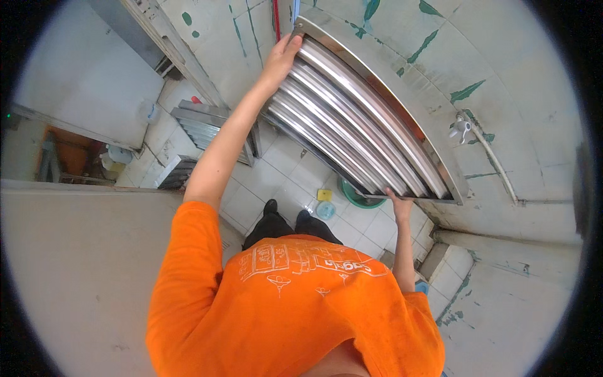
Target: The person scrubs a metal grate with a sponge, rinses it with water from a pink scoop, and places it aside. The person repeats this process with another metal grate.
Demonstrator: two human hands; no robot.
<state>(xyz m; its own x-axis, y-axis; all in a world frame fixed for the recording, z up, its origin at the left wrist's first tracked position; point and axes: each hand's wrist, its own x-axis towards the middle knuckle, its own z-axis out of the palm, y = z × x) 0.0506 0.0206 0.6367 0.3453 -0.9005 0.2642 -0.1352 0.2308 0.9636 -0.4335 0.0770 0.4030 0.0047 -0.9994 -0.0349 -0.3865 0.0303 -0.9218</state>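
A large stainless-steel baffle filter (351, 110), with long shiny ridges in a flat metal frame, is held up in front of me. My left hand (280, 61) grips its upper left corner, thumb on the frame. At the lower right end, my right hand (399, 207) grips the frame's bottom edge with the thumb on the front. The filter is tilted, and its far side is close to the tiled wall (513, 108). Below it, a green basin (352, 195) on the floor is partly hidden by the filter's lower edge.
A yellow sponge (324, 194) and a pale blue round dish (325, 210) lie on the white tiled floor (268, 176). More metal filters (200, 132) lean at the left, beside a darker ridged one (178, 172). A tap (460, 128) and pipe (494, 160) project from the right wall.
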